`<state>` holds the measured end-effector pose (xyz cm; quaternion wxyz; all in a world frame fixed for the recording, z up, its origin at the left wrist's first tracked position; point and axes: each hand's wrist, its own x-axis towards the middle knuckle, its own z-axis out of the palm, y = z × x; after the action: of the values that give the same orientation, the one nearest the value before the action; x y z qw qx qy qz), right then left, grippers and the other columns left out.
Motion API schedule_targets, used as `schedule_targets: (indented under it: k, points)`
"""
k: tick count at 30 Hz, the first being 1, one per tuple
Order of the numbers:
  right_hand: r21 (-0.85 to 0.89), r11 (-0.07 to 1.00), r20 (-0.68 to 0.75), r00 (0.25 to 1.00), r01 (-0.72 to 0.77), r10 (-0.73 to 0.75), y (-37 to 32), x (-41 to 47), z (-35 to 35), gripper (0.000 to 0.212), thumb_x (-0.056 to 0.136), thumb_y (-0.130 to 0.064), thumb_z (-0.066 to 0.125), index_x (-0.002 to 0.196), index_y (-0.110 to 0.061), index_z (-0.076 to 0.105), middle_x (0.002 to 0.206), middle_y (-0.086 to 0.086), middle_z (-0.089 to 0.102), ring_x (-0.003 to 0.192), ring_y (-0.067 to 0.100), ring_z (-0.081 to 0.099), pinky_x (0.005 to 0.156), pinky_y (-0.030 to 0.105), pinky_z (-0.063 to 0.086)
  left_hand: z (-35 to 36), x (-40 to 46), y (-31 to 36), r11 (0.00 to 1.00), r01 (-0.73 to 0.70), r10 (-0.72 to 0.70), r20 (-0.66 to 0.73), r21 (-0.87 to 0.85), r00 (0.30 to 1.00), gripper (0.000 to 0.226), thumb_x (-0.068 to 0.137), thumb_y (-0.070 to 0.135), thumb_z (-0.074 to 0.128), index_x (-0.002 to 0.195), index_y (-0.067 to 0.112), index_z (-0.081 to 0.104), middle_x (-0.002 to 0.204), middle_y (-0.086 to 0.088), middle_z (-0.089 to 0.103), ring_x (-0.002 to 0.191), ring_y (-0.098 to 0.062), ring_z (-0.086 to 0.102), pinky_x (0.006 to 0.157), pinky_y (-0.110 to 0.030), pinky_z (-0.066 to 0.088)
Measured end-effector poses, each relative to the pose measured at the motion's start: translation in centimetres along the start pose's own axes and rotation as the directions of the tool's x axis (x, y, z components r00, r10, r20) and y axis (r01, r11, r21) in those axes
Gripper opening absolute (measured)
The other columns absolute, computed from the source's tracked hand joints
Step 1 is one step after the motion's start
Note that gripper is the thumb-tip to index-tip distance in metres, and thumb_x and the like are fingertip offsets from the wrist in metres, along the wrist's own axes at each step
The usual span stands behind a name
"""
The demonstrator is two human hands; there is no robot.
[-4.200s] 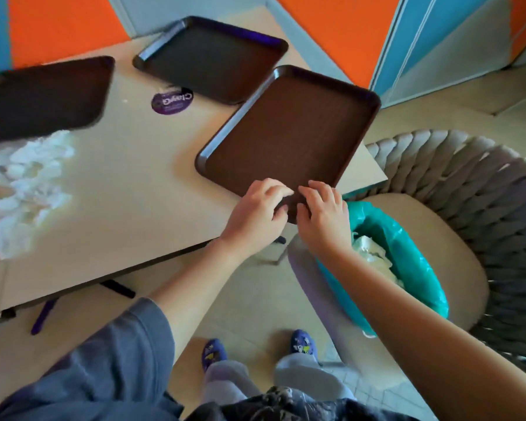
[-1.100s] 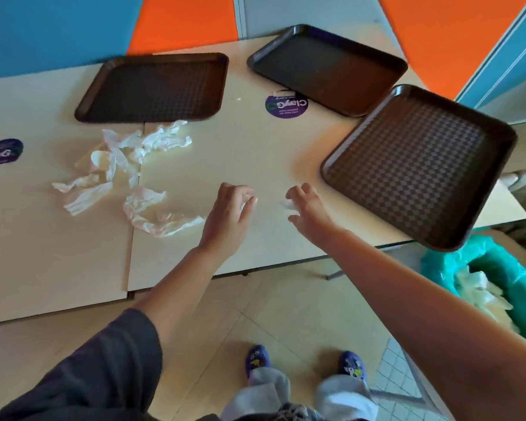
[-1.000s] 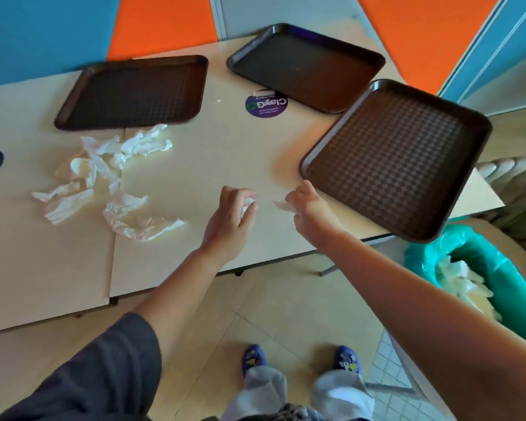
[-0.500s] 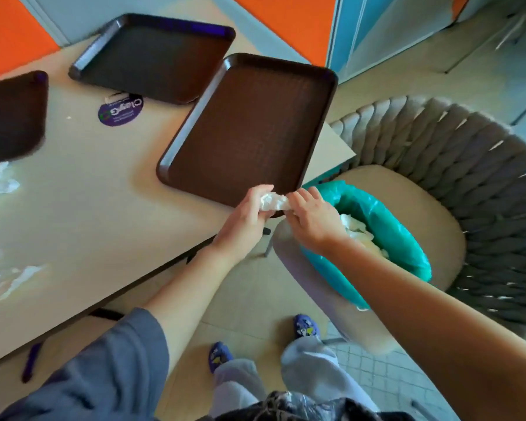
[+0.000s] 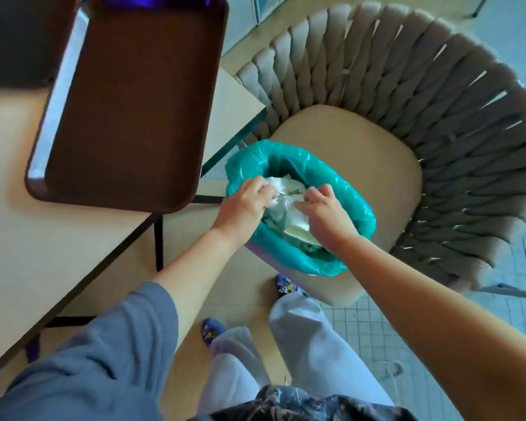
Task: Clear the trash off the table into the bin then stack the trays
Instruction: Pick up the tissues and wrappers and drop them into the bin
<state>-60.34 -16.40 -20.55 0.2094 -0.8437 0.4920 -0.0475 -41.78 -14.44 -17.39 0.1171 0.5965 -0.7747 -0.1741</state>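
Note:
Both my hands are over the bin (image 5: 351, 238), which has a teal liner and stands on a chair seat. My left hand (image 5: 243, 205) grips a crumpled white and clear piece of trash (image 5: 278, 203) at the bin's mouth. My right hand (image 5: 325, 214) has its fingers curled at the other end of that piece, thumb against it. More white paper trash (image 5: 289, 185) lies inside the bin. A brown tray (image 5: 128, 101) lies on the table (image 5: 28, 238), its near corner past the table edge. A second dark tray (image 5: 12, 41) shows at the top left.
A grey woven chair (image 5: 422, 110) with a beige seat (image 5: 371, 153) holds the bin, right of the table corner. The table's dark frame and leg (image 5: 158, 238) run below the edge. My legs and blue shoes are on the tiled floor below.
I turned from the table to the bin. Both hands picked a white scrap off the table, carried it right past the brown tray and lowered it into the bin's mouth.

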Motion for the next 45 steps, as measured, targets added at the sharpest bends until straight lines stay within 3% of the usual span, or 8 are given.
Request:
schedule_targets:
  k: [5, 8, 12, 16, 24, 34, 41, 45]
  points:
    - [0.051, 0.996, 0.091, 0.994, -0.069, 0.064, 0.6, -1.2, 2.8, 0.021, 0.079, 0.001, 0.047, 0.087, 0.002, 0.067, 0.106, 0.020, 0.058, 0.097, 0.038, 0.049, 0.076, 0.047, 0.052, 3.2, 0.5, -0.8, 0.989, 0.082, -0.109, 0.231, 0.126, 0.967, 0.019, 0.081, 0.030, 0.036, 0.074, 0.015, 0.047, 0.086, -0.004, 0.048, 0.082, -0.023, 0.048, 0.066, -0.036, 0.033]
    - [0.065, 0.994, 0.264, 0.962, -0.084, 0.064, 0.3, -1.7, 4.4, 0.045, 0.085, 0.001, 0.041, 0.130, 0.006, 0.046, 0.147, 0.021, 0.031, 0.139, 0.035, 0.022, 0.118, 0.039, 0.018, 4.1, 0.7, -0.7, 0.974, 0.227, -0.213, 0.354, 0.002, 0.911, 0.018, 0.083, 0.013, 0.045, 0.080, 0.005, 0.061, 0.093, -0.009, 0.051, 0.091, -0.030, 0.052, 0.078, -0.042, 0.044]
    - [0.075, 0.980, 0.420, 0.898, -0.183, 0.136, 0.0, -1.7, 4.4, 0.059, 0.093, -0.014, 0.031, 0.148, -0.008, 0.011, 0.158, 0.011, 0.004, 0.146, 0.023, -0.005, 0.117, 0.038, -0.002, 3.6, 0.6, 1.3, 0.938, 0.346, -0.290, 0.584, 0.018, 0.758, 0.032, 0.092, 0.007, 0.038, 0.112, 0.000, 0.062, 0.114, -0.012, 0.059, 0.108, -0.031, 0.051, 0.092, -0.039, 0.042]
    - [0.027, 0.982, 0.411, 0.897, -0.189, 0.162, -0.5, -1.5, 3.9, 0.058, 0.093, -0.017, 0.028, 0.148, -0.015, 0.011, 0.158, 0.004, 0.009, 0.146, 0.020, 0.000, 0.116, 0.054, -0.004, 3.0, 0.8, 1.5, 0.957, 0.181, -0.267, 0.455, 0.225, 0.849, 0.035, 0.091, 0.019, 0.038, 0.120, 0.012, 0.058, 0.118, -0.015, 0.056, 0.112, -0.036, 0.050, 0.093, -0.040, 0.042]
    - [-0.033, 0.989, -0.030, 0.989, -0.143, 0.142, -3.7, -0.9, 0.3, 0.038, 0.094, -0.027, 0.038, 0.126, -0.010, 0.051, 0.145, 0.011, 0.041, 0.134, 0.031, 0.036, 0.108, 0.066, 0.011, -1.6, -1.5, 1.3, 0.997, 0.065, -0.067, 0.049, 0.039, 0.997, 0.030, 0.091, 0.009, 0.044, 0.115, 0.005, 0.061, 0.117, -0.014, 0.061, 0.110, -0.030, 0.052, 0.096, -0.046, 0.044]
    - [-0.040, 0.997, -0.149, 0.986, 0.072, -0.077, -16.4, 2.5, -4.3, 0.048, 0.088, -0.032, 0.037, 0.123, -0.008, 0.057, 0.133, 0.020, 0.052, 0.122, 0.041, 0.050, 0.100, 0.061, 0.034, -11.8, -9.8, -2.5, 0.991, 0.073, -0.048, -0.221, 0.108, 0.974, 0.036, 0.084, 0.011, 0.041, 0.107, 0.000, 0.066, 0.113, -0.017, 0.064, 0.102, -0.034, 0.060, 0.088, -0.039, 0.050]
    - [-0.084, 0.959, -0.176, 0.943, 0.272, -0.283, -28.6, 3.2, -3.5, 0.042, 0.097, -0.029, 0.040, 0.137, -0.015, 0.044, 0.148, 0.011, 0.037, 0.138, 0.032, 0.030, 0.114, 0.054, 0.014, -17.9, -19.8, -7.4, 0.958, 0.264, -0.204, -0.376, 0.116, 0.904, 0.030, 0.087, 0.005, 0.050, 0.114, 0.002, 0.063, 0.123, -0.017, 0.059, 0.111, -0.031, 0.056, 0.092, -0.038, 0.046]
    - [-0.083, 0.922, -0.092, 0.918, 0.378, -0.385, -35.6, 2.7, -0.9, 0.042, 0.095, -0.031, 0.037, 0.130, -0.011, 0.050, 0.142, 0.015, 0.044, 0.133, 0.034, 0.038, 0.109, 0.060, 0.022, -19.6, -26.8, -10.7, 0.916, 0.393, -0.333, -0.393, 0.082, 0.857, 0.028, 0.087, 0.005, 0.053, 0.113, 0.002, 0.064, 0.125, -0.016, 0.058, 0.114, -0.033, 0.054, 0.091, -0.043, 0.048]
